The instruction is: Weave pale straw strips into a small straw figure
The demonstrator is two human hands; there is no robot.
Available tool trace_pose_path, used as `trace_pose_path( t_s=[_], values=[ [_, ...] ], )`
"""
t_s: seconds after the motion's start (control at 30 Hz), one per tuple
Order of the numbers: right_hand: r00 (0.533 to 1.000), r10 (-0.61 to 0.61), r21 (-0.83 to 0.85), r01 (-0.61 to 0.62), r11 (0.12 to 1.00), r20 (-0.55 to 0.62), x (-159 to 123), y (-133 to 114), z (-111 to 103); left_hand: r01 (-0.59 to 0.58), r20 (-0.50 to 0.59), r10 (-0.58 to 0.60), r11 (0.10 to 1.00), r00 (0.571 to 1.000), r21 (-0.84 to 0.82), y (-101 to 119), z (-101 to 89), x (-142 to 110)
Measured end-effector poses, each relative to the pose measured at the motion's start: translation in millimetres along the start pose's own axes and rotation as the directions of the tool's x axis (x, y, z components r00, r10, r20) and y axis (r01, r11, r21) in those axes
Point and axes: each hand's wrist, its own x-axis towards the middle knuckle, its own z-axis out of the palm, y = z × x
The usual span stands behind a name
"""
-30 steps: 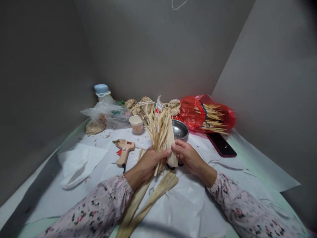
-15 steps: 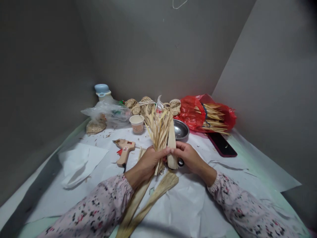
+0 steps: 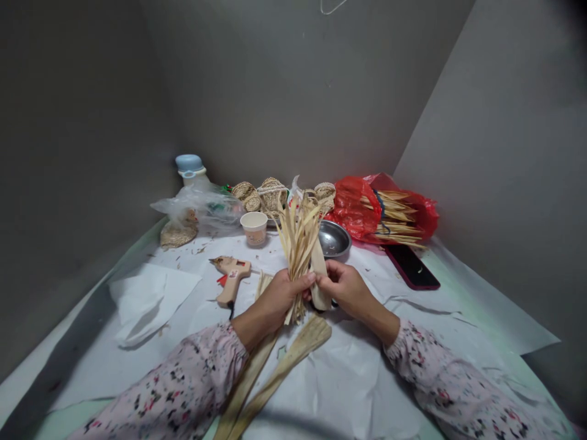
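My left hand [image 3: 277, 297] is closed round a bundle of thin dried husk strips [image 3: 296, 235], whose loose ends fan out upward. Beside the bundle, my right hand [image 3: 351, 287] pinches a broad flat piece of dried husk [image 3: 320, 296] against its right side. Both thumbs nearly meet at the bundle's binding height. Long dried husk leaves [image 3: 293, 360] lie on the paper below my hands. Behind my right fingers a dark ring, perhaps a scissors handle, is mostly hidden.
Left of my hands lies a glue gun [image 3: 233, 275], with a paper cup [image 3: 254, 228] behind it. A metal bowl [image 3: 337, 239], a phone [image 3: 411, 267] and a red plastic bag [image 3: 355, 208] of dried leaves are to the right. Braided coils [image 3: 272, 195] line the back wall.
The strip bundle has swung slightly right at its top. The broad husk piece now leans left behind the strips, with my right fingers curled more tightly on its edge.
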Motion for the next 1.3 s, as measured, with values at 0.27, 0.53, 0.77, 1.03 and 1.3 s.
trace_pose_path(
  t_s=[0.27,0.53,0.77,1.03,1.3],
  values=[
    [0.996,-0.015,0.151,0.002,0.989,0.088,1.7,-3.4,-9.4,0.004,0.016,-0.002,0.990,1.000,-0.139,3.2,2.1,-0.9],
    [0.998,0.055,0.366,-0.055,0.929,0.010,8.9,9.3,-20.0,0.068,0.028,-0.064,0.981,0.998,-0.183,4.3,-1.7,-0.3],
    [0.809,0.201,0.592,0.212,0.777,-0.553,35.4,10.9,-65.6,-0.008,0.111,0.046,0.945,0.993,-0.327,8.3,-8.6,4.7],
    [0.676,0.309,0.647,0.326,0.689,-0.669,41.0,8.1,-103.3,0.019,-0.006,-0.024,0.891,1.000,-0.453,16.4,-5.5,2.7],
    [0.761,0.306,0.717,0.282,0.638,-0.572,39.5,7.7,-87.1,0.037,0.062,-0.009,0.878,0.998,-0.478,15.9,-7.3,4.7]
  ],
)
